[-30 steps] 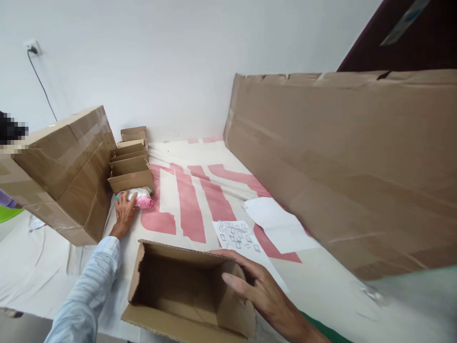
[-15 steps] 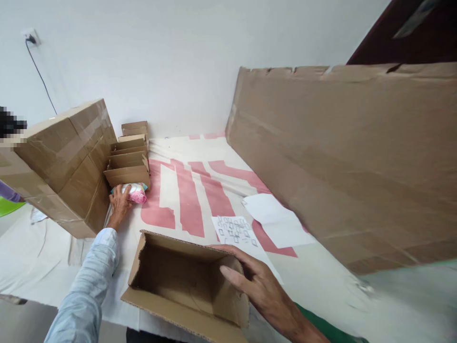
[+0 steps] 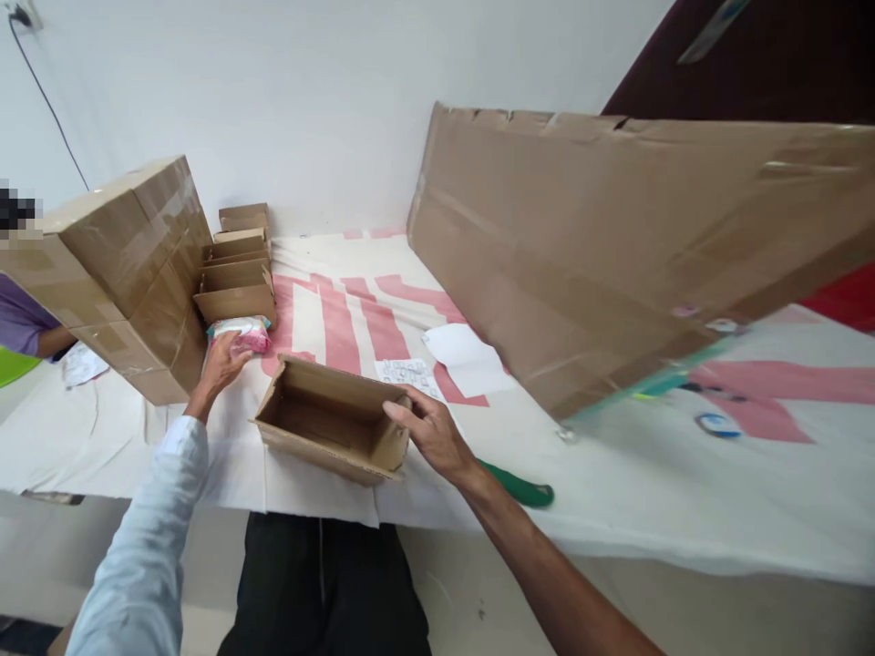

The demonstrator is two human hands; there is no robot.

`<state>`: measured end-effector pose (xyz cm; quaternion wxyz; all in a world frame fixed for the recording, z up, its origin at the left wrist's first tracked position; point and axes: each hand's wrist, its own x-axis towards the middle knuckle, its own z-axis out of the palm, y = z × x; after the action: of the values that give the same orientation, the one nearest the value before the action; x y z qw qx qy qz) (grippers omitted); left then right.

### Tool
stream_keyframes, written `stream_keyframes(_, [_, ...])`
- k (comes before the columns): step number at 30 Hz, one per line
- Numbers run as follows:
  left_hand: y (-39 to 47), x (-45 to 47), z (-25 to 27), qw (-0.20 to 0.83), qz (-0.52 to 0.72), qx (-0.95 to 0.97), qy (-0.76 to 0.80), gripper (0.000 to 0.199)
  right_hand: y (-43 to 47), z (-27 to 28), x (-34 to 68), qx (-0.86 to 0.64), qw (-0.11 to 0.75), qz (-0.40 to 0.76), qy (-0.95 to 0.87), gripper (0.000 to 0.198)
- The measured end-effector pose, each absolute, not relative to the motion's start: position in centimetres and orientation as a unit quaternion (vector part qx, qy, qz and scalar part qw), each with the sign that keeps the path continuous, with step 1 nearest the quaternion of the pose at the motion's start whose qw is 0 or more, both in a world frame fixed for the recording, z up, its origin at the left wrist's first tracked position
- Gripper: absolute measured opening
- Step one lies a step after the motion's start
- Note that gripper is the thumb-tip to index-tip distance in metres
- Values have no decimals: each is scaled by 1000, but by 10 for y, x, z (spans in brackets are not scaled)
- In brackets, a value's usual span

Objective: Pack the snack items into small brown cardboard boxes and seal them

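Note:
My right hand (image 3: 437, 433) grips the right end of an open-topped cardboard box (image 3: 328, 460), thumb over the rim and fingers on the far side. The box looks bare inside and sits at the table's front edge. My left hand (image 3: 225, 366) is at the near side of a soft pink-and-white packet (image 3: 256, 339), fingers loosely apart and overlapping it in view; whether they touch it is unclear. The packet lies in front of a row of small open cardboard boxes (image 3: 239, 303).
A stack of taped cartons (image 3: 137, 264) stands at left, with another person's purple sleeve (image 3: 24, 319) beyond. A large cardboard panel (image 3: 581, 246) leans at right. Papers (image 3: 471, 357), a green curved object (image 3: 523, 485) and a tape roll (image 3: 717, 425) lie on the cloth-covered table (image 3: 615, 501).
The view has shifted right and down. The box in my right hand has moved away from me, toward the table. My left hand has drawn back slightly from the packet, which stays put.

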<state>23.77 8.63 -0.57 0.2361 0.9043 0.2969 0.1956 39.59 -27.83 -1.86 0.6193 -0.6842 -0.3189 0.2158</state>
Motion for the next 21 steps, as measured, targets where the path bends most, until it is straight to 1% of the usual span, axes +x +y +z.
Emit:
stream_keyframes(2, [64, 208, 3, 363, 195, 884, 220, 70, -276, -17, 394, -678, 626, 205, -326, 37])
stream_keyframes(4, [40, 178, 9, 538, 184, 815, 112, 87, -271, -14, 391, -682, 620, 188, -340, 33])
stream_keyframes(5, [28, 165, 11, 581, 179, 790, 83, 96, -268, -12, 389, -686, 614, 179, -347, 31])
stream_keyframes(6, [16, 154, 12, 596, 179, 779, 76, 106, -264, -10, 387, -689, 610, 171, -352, 30])
stream_keyframes(7, [4, 145, 12, 581, 182, 788, 88, 113, -261, -8, 385, -691, 607, 165, -357, 31])
stream_keyframes(8, [-6, 138, 11, 550, 189, 806, 110, 115, -257, -6, 382, -691, 606, 160, -360, 32])
stream_keyframes(9, [-14, 133, 9, 515, 202, 822, 135, 112, -254, -3, 379, -690, 607, 157, -361, 34])
stream_keyframes(11, [-23, 128, 3, 464, 237, 835, 178, 94, -250, 4, 371, -684, 608, 158, -372, 39])
stream_keyframes(13, [-21, 126, -3, 467, 276, 813, 212, 74, -246, 15, 363, -663, 605, 177, -404, 44])
stream_keyframes(14, [-17, 125, -6, 488, 291, 792, 225, 69, -244, 22, 360, -643, 604, 197, -428, 46])
stream_keyframes(17, [1, 121, -10, 548, 320, 732, 250, 69, -233, 43, 354, -568, 611, 249, -493, 55])
stream_keyframes(19, [10, 119, -10, 553, 336, 714, 268, 68, -224, 54, 354, -534, 618, 263, -513, 57])
stream_keyframes(21, [12, 117, -8, 536, 345, 715, 287, 67, -215, 59, 358, -520, 617, 278, -521, 52])
